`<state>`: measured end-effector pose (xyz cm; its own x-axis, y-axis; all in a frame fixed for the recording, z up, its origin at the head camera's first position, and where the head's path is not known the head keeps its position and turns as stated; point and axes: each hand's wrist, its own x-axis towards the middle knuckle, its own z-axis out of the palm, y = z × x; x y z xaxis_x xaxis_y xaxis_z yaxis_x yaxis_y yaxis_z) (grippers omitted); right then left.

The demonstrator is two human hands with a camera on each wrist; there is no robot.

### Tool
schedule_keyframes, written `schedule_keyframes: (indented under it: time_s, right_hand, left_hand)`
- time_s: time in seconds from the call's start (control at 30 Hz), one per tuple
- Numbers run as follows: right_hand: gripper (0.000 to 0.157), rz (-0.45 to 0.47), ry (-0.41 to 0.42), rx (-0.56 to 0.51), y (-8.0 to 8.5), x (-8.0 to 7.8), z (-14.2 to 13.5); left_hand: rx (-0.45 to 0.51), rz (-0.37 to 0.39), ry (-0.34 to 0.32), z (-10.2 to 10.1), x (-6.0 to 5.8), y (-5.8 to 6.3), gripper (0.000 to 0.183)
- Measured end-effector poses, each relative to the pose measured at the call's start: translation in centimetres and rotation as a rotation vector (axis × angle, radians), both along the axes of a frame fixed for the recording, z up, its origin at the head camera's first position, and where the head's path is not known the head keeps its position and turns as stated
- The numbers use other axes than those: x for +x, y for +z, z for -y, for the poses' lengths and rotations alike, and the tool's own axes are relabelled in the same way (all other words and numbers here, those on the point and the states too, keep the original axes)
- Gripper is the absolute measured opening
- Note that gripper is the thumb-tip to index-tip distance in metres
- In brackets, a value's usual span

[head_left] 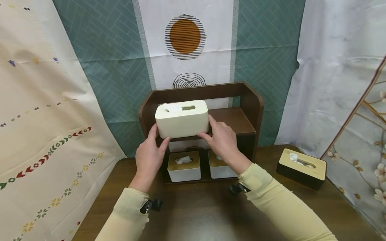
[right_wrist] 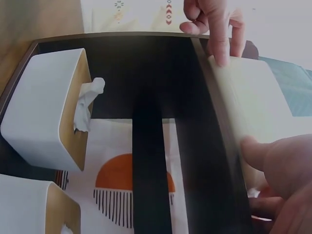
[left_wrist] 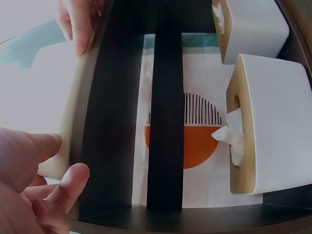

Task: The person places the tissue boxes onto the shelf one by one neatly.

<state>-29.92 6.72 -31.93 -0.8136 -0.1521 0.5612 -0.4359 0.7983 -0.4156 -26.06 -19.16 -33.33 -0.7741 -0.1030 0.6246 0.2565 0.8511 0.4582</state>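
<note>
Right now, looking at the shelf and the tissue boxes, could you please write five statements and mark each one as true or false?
1. The left hand and the right hand hold the cream tissue box. True.
2. Its opening faces downward. False: the opening faces upward.
3. Two white tissue boxes stand in the lower part of the shelf unit. True.
4. They have black tops. False: their tops are wood-coloured.
5. The black-sided tissue box stands on the table. True.

The held box (head_left: 182,124) is plain cream, the shelf (head_left: 237,117) brown, the sleeves (head_left: 286,202) pale yellow.
</note>
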Motion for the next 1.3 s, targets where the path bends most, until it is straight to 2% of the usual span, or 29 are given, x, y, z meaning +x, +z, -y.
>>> schedule_keyframes:
  time_s: [0.53,0.67,0.93,1.3]
  right_hand:
    - [0.084,-0.049,-0.019,0.001,-0.4,-0.1,1.2]
    - [0.084,-0.065,-0.021,-0.003,-0.6,0.0,1.3]
    - [0.087,-0.072,-0.024,-0.007,-0.9,-0.1,1.4]
    - [0.088,-0.100,-0.037,0.027,-1.3,0.2,1.3]
  left_hand:
    - [0.007,0.000,0.016,0.7,-0.7,-0.9,0.068]
    - [0.002,-0.019,0.016,0.8,-0.9,-1.3,0.068]
    - [0.004,-0.064,0.018,0.9,-1.0,-1.6,0.070]
    - [0.017,-0.059,0.016,0.7,-0.8,-1.9,0.071]
